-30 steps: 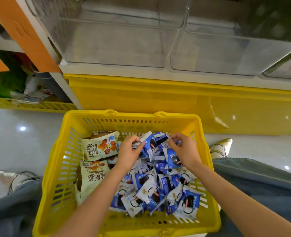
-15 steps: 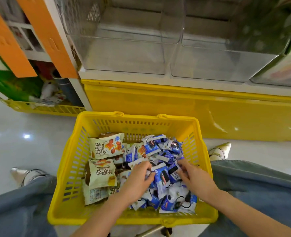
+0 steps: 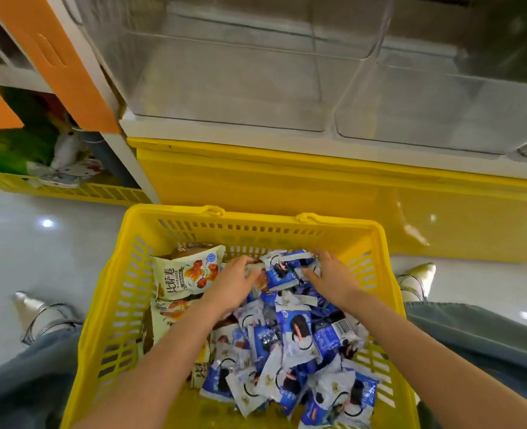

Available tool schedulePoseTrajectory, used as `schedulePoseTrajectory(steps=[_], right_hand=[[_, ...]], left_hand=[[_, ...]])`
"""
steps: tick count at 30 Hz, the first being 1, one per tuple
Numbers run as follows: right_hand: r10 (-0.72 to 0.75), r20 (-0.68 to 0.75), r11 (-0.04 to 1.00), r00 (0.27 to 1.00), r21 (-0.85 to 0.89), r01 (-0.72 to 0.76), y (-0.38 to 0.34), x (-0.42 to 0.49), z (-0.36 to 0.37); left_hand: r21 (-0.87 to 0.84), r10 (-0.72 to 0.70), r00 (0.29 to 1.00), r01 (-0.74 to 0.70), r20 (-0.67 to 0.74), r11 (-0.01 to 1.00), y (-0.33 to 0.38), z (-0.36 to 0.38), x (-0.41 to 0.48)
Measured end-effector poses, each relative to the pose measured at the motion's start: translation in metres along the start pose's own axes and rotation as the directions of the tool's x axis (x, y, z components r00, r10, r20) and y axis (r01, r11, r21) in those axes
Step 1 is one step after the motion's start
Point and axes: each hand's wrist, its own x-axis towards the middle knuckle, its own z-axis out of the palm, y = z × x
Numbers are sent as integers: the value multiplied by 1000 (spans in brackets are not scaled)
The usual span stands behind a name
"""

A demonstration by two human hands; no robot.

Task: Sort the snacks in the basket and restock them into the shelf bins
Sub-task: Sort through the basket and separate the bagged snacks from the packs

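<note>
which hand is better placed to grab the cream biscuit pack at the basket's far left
Left. The left hand sits right beside the cream pack; the right hand is over the blue packs, nearer the right wall of the basket.

Glossy foil-like snack packets [image 3: 296,339] fill a perforated yellow plastic basket [image 3: 122,292]; clear plastic shelf bins [image 3: 225,72] sit above the shiny, reflective floor [image 3: 39,252].
</note>
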Motion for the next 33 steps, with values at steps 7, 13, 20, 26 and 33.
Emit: schedulePoseTrajectory(steps=[7, 13, 20, 26, 33], right_hand=[[35, -4, 999, 999, -31, -35, 6, 35, 20], [-20, -57, 996, 998, -93, 15, 13, 39, 27], [-53, -94, 990, 994, 123, 65, 17, 31, 20], [5, 69, 998, 998, 70, -10, 28, 15, 5], [3, 63, 990, 998, 142, -12, 31, 5, -4]], left_hand=[[70, -145, 959, 132, 244, 989, -19, 8, 54], [79, -184, 940, 169, 286, 983, -20, 18, 73], [179, -214, 950, 175, 226, 968, -28, 14, 69], [135, -64, 988, 45, 139, 990, -21, 9, 54], [326, 213, 971, -167, -111, 930, -2, -6, 23]])
